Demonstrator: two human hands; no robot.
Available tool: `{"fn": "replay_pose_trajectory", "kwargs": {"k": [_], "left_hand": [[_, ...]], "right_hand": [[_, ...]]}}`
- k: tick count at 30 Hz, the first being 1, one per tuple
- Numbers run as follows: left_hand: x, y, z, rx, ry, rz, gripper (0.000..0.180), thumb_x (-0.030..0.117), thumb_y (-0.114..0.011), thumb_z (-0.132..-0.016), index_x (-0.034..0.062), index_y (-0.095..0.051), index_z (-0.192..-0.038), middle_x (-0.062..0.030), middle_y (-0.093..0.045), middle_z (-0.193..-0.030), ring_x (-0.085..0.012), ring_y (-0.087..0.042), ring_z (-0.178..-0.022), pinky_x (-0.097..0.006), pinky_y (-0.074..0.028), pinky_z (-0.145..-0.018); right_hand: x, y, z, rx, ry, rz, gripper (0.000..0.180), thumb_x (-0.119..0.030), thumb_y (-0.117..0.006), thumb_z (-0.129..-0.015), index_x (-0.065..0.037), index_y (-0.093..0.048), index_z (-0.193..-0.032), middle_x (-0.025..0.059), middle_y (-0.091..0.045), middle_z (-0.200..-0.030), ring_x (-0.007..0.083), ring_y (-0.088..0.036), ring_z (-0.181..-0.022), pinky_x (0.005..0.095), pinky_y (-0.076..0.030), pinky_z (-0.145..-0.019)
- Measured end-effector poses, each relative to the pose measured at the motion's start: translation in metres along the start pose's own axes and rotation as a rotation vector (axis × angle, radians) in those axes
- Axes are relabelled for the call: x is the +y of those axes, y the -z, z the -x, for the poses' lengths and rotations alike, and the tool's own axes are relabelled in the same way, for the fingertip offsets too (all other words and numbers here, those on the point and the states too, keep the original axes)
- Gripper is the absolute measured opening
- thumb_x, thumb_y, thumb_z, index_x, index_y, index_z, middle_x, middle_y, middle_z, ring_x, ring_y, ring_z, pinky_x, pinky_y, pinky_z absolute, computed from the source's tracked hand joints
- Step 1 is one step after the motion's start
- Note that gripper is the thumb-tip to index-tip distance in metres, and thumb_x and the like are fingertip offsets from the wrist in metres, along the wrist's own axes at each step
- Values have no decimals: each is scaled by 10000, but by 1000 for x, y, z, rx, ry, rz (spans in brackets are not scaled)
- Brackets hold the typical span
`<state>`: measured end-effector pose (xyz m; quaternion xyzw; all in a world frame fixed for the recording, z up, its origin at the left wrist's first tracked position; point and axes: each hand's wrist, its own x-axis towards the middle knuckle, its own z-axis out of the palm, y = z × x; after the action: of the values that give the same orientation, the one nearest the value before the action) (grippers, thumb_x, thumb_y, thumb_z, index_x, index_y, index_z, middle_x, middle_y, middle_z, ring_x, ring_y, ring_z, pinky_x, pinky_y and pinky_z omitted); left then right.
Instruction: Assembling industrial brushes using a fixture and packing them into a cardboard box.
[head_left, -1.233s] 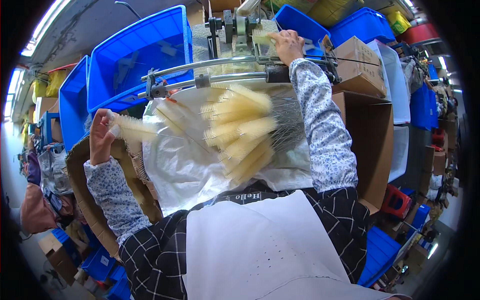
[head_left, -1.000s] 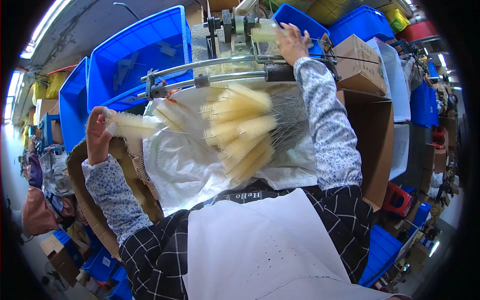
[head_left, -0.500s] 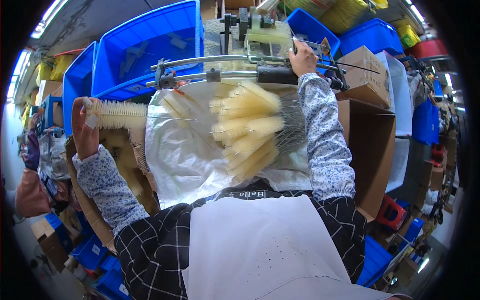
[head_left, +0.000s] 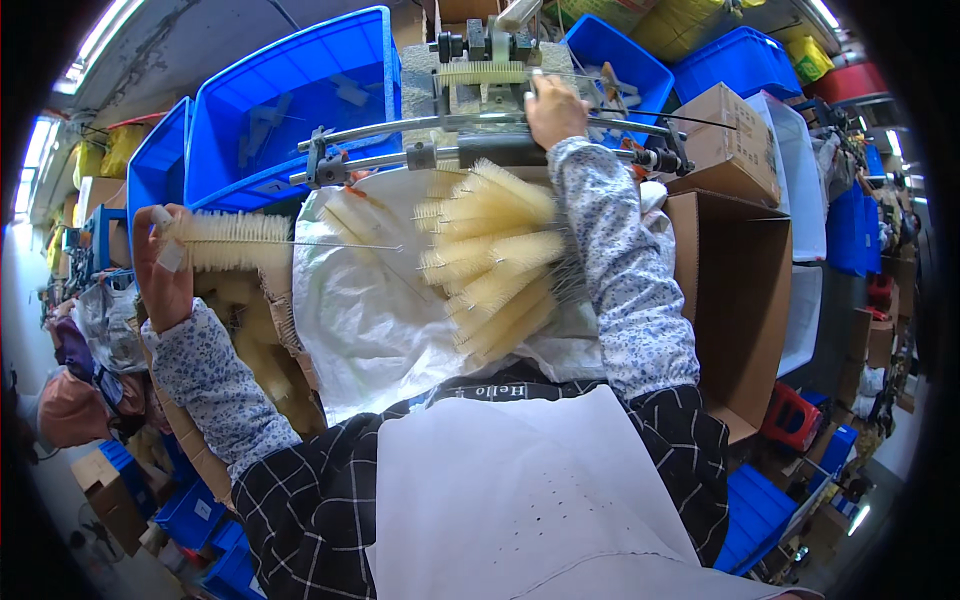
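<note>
My left hand point(head_left: 165, 275) is closed on a cream-bristled bottle brush point(head_left: 240, 241) at its left end, next to a small white piece. The brush lies level, its bare wire running right over the white sheet point(head_left: 350, 340). My right hand point(head_left: 556, 112) is closed on the sliding carriage of a bench machine; its dark sleeve point(head_left: 500, 151) sits on the rails. Beyond that sleeve a cream brush point(head_left: 482, 73) lies across the machine, its right end by my fingertips. Several finished-looking brushes point(head_left: 500, 250) are fanned out on the sheet, wires to the right.
Blue bins point(head_left: 290, 170) stand behind the sheet at left, and another blue bin point(head_left: 640, 75) is at back right. An open cardboard box point(head_left: 745, 300) is to the right. Left of the sheet, a torn carton point(head_left: 200, 440) holds more brushes. Metal rails point(head_left: 375, 163) cross in front.
My right hand has moved left together with the machine's sliding carriage and dark sleeve. My left hand keeps the brush, slightly lower than before.
</note>
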<state>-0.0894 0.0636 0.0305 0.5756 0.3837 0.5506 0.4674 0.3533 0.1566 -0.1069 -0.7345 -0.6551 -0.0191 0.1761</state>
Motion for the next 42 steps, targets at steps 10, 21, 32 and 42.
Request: {"fn": "replay_pose_trajectory", "kwargs": {"k": [10,21,32,42], "left_hand": [[4,-7,-10,80,-87,312,361,104,-539,-743,49,-410,-1075,-80,-422,-951,-159,-449,-847,-277,-418,-742],[-12,-120,-48,-398,-56,392,392,107,-521,-792,56,-364,-1147,-101,-518,-1018,-181,-516,-927,-320,-441,-803],[-39,-231,-37,-424,-188,170,460,-68,-599,-674,25,-386,-1072,-50,-478,-954,-134,-533,-880,-246,-452,-753],[-118,-87,19,-755,81,-1120,543,96,-613,-631,90,-408,-1134,-124,-460,-1127,-266,-407,-1104,-406,-285,-950]], "right_hand": [[133,10,-11,-8,-7,-133,315,-239,-561,-736,-101,-583,-1018,97,-575,-973,276,-547,-905,356,-427,-780],[179,64,-26,-237,112,-196,237,-240,-468,-847,-143,-576,-1035,53,-588,-975,211,-534,-940,324,-376,-872],[-10,149,54,-785,402,-1143,454,-335,-507,-839,-17,-438,-1156,80,-530,-1016,160,-521,-923,270,-422,-807],[58,36,13,109,248,41,245,-130,-546,-744,-183,-595,-979,53,-579,-819,247,-514,-797,365,-403,-724]]}}
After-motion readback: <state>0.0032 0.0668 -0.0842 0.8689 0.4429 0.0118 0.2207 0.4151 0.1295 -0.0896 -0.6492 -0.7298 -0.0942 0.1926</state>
